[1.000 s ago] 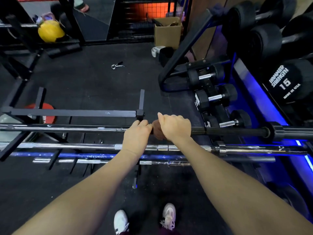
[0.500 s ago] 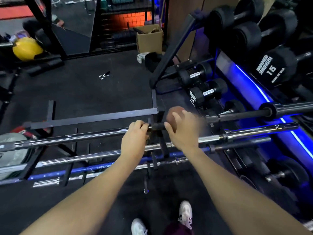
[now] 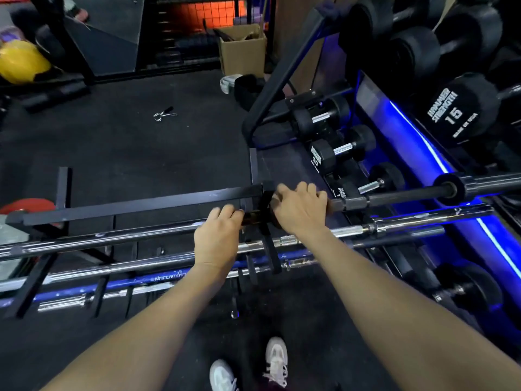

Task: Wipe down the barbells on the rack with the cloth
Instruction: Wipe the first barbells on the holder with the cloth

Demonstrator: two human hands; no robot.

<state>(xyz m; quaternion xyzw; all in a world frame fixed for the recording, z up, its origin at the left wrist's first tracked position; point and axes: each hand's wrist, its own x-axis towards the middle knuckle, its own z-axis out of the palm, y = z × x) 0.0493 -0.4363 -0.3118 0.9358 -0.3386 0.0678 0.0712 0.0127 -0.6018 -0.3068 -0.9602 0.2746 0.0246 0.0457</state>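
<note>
**Two hands on the top barbell of a floor rack**

Seen from above, two bare forearms reach from the bottom of the frame to the centre. The left hand (image 3: 218, 232) curls its fingers over the top barbell (image 3: 400, 197), gripping the shaft just left of a black rack (image 3: 266, 221) upright. The right hand (image 3: 300, 208) is just right of that upright, fingers curled over the same dark bar and round a brownish cloth (image 3: 275, 213), of which only a small edge shows under the palm. The bar runs on to the right, ending in a collar and sleeve at the right edge.

Below it, nearer the viewer, lie a chrome barbell (image 3: 98, 239), a second chrome one and a blue bar (image 3: 141, 282), all crossing the frame left to right on the rack. Black dumbbells (image 3: 335, 152) sit at centre right, beside blue strip lighting. A cardboard box (image 3: 242, 49) stands at upper centre, a yellow ball (image 3: 21, 62) at upper left. White shoes (image 3: 276, 359) show at the bottom edge.
</note>
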